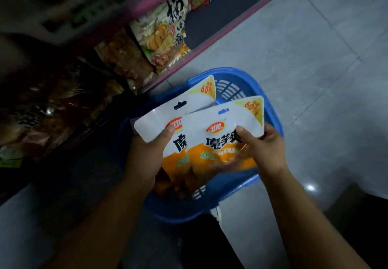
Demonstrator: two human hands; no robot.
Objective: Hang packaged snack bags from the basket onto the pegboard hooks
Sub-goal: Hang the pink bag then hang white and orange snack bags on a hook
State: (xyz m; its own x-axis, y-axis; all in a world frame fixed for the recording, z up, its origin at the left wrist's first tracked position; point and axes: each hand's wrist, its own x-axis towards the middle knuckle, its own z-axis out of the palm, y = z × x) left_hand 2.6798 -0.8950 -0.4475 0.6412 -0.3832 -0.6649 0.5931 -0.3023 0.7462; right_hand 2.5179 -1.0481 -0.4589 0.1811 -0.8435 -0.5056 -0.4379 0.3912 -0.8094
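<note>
Holding two snack bags over the blue basket (270, 109), which sits on the tiled floor (315, 58). Left to right:

- Shelf (172, 67) with stocked packets (161, 33) runs from 9 to 12 o'clock of the basket. No pegboard or hooks in view, so the target direction can't be read; likely above frame.
- Left hand (151, 153) grips the left bag (180, 109), thumb curled over its front face at the lower-left corner.
- Right hand (262, 142) pinches the right bag (226, 125), thumb on the front, fingers behind.
- Right bag overlaps the left one's right half, on top.

Key relation: both bags' long axes run from the hands toward 1 o'clock, hang slots at the far ends, away from the hands. Left bag's slot (180, 105) is clear; right bag's slot (223, 111) also exposed. Left bag is nearer the shelf, so my guess is it goes first, slot leading. More orange packets look to be in the basket below; blurred.
</note>
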